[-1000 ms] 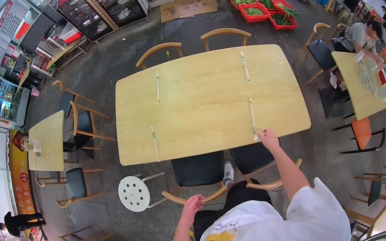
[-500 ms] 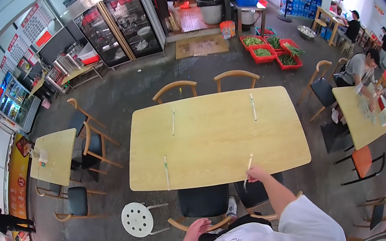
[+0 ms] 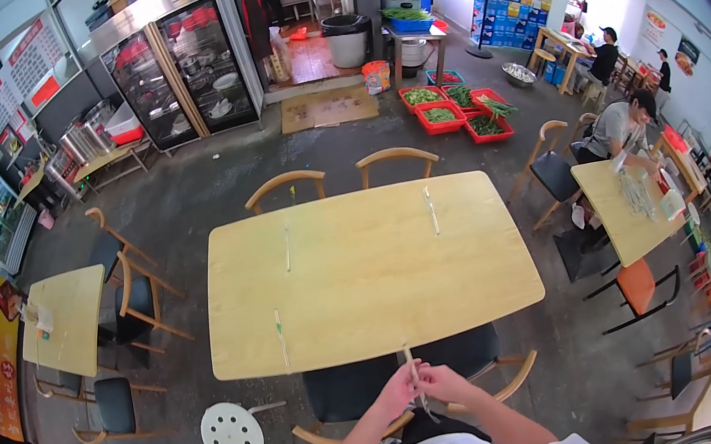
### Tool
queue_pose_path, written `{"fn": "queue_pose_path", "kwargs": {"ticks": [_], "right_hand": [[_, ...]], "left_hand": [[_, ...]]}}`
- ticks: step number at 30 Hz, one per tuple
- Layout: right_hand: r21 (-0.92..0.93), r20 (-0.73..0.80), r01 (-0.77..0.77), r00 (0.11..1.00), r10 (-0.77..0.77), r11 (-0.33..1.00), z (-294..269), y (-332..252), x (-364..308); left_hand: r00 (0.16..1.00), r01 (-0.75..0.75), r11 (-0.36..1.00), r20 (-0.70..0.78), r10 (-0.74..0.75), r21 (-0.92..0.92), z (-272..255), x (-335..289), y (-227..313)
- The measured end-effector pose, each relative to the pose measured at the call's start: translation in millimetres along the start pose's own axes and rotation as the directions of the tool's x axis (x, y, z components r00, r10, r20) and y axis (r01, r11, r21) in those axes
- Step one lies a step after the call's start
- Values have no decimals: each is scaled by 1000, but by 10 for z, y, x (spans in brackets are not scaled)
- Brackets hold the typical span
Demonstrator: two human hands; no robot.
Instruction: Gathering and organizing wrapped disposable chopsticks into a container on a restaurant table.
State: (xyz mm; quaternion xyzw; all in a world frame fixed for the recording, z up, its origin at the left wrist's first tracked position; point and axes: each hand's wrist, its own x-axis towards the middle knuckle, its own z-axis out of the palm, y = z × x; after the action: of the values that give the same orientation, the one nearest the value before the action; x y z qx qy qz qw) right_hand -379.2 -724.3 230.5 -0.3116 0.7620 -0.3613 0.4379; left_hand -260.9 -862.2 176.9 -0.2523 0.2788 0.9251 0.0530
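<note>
My left hand (image 3: 395, 393) and my right hand (image 3: 444, 384) meet just off the near edge of the large pale wooden table (image 3: 365, 285). Between them is a slim packet of chopsticks (image 3: 408, 355), held upright, its top end near the tabletop edge. Fingers of both hands are closed around it, hiding its middle. Three similar thin packets lie lengthwise on the table: one far left (image 3: 288, 246), one far right (image 3: 431, 213), and one near left (image 3: 283, 343) with a green mark.
Two dark-seated chairs (image 3: 353, 388) stand at the near side, beside a white round stool (image 3: 232, 435). Smaller tables flank on the left (image 3: 65, 311) and right (image 3: 623, 228), where a person handles things. Red vegetable baskets (image 3: 441, 115) sit on the floor beyond.
My right hand has brought the chopsticks from the table's near right edge inward and lower. My left hand has come up to grip them too. The whole view has shifted.
</note>
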Motion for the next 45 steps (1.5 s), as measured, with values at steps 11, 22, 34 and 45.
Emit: {"fn": "queue_pose_path", "kwargs": {"ticks": [11,22,34,45], "right_hand": [[40,-322,-19,946,31,999,-950,606,1183],[-632,-607,-124,692,-390,765,-2371,923,3783],[-634,-548,-333,830,-103,698,-1979,1122,3282],[313,-94,-306,932,350,899,-306,1163,1496]], "left_hand": [[891,-53,993,-454,-1,-105,-335,109,521],[779,-113,945,-618,-108,-307,-672,-623,315],[832,-8,975,-542,-117,-223,-680,-570,232],[894,-32,997,-448,-3,-70,-1025,-386,270]]}}
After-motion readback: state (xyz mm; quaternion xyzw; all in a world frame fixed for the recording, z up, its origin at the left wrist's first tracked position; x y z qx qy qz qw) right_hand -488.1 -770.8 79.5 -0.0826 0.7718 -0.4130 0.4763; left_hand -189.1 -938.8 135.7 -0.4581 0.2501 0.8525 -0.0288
